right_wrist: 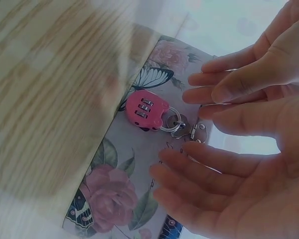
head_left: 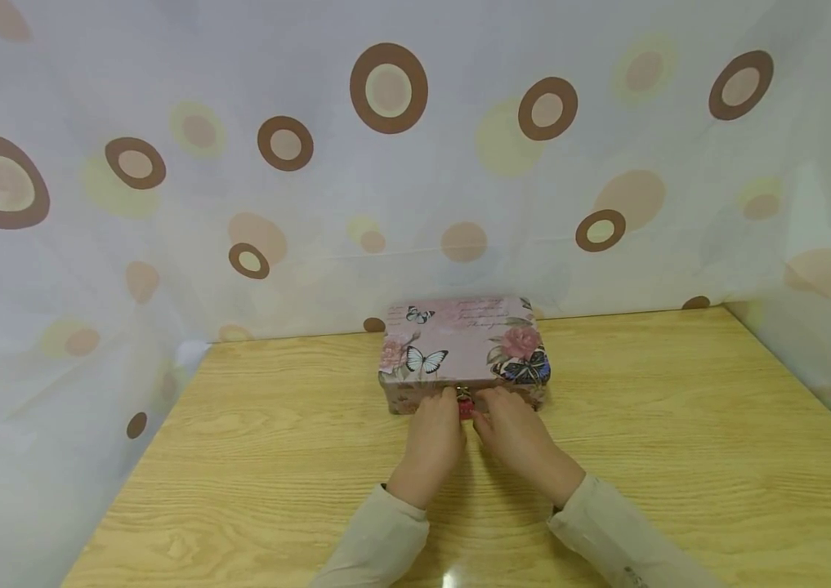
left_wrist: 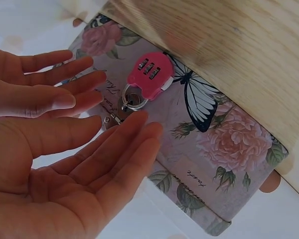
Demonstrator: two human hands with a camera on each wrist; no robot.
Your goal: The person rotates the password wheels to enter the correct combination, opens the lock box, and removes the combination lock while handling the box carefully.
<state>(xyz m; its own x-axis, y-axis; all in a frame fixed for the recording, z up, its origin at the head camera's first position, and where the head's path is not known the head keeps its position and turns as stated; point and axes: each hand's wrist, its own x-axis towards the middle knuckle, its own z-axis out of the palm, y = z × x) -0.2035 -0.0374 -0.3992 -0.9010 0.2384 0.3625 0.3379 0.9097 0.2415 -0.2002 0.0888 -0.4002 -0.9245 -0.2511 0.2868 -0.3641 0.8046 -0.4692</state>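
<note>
1. Floral tin box (head_left: 452,339) sits at far side of wood-grain table (head_left: 275,457), lid down, just in front of the patterned cloth (head_left: 459,184); lid is pale pink w/ script, roses & butterflies; a rose (head_left: 520,343) & a dark-blue butterfly (head_left: 527,370) mark its near R corner.
2. Pink combo lock (left_wrist: 152,74) hangs at mid-front of box by its metal shackle (right_wrist: 175,121), up at the clasp (right_wrist: 193,131); three number dials (left_wrist: 149,68) face out; digits too small to read; a whitish tab (left_wrist: 167,82) shows on lock's side; can't tell if shackle is latched.
3. L hand (head_left: 435,429) is at box front, just L of lock; fingers loosely extended, slightly bent, thumb apart from them; grips nothing; in L wrist view its fingertips are near the clasp, contact unclear.
4. R hand (head_left: 514,426) mirrors it just R of lock; fingers likewise loose & lightly bent, palm bare, holding nothing; whether fingertips touch the box front, can't tell.
5. Lock shows btwn the two hands in head view; both wrist views show lock body uncovered by fingers.
6. Both forearms come in from near edge in light beige sleeves (head_left: 378,535); cloth behind has brown rings plus peach & yellow dots; small glare spot (head_left: 449,579) on table, bottom of head view.
</note>
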